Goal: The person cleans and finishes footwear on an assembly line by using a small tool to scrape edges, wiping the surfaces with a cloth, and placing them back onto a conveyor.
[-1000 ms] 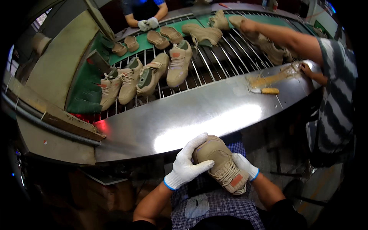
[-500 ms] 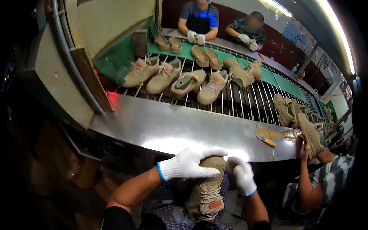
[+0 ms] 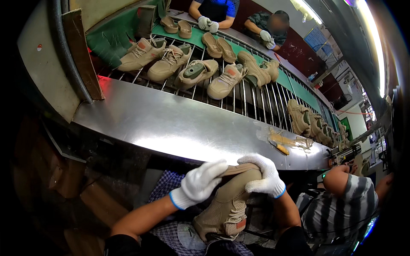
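A tan lace-up shoe (image 3: 226,204) with an orange-brown tongue patch is in my lap, its toe pointing away from me. A tan sole (image 3: 237,170) lies along the far side of its toe. My gloved left hand (image 3: 200,183) is closed at the sole's left end, with the sole between its fingers and thumb. My gloved right hand (image 3: 264,175) wraps round the toe, fingers over the sole and thumb on the upper. The part of the sole behind the shoe is hidden.
A metal ledge (image 3: 128,115) edges a conveyor of metal rods (image 3: 252,106). Several tan shoes (image 3: 168,64) and loose soles (image 3: 218,46) rest there. A yellow-handled tool (image 3: 279,147) lies by dried glue (image 3: 284,138). A person in stripes (image 3: 337,205) sits right; two gloved co-workers are across.
My right hand has come onto the toe, and my left has shifted leftward to the sole, which now shows against the shoe. The view has turned; the striped-sleeved person has moved.
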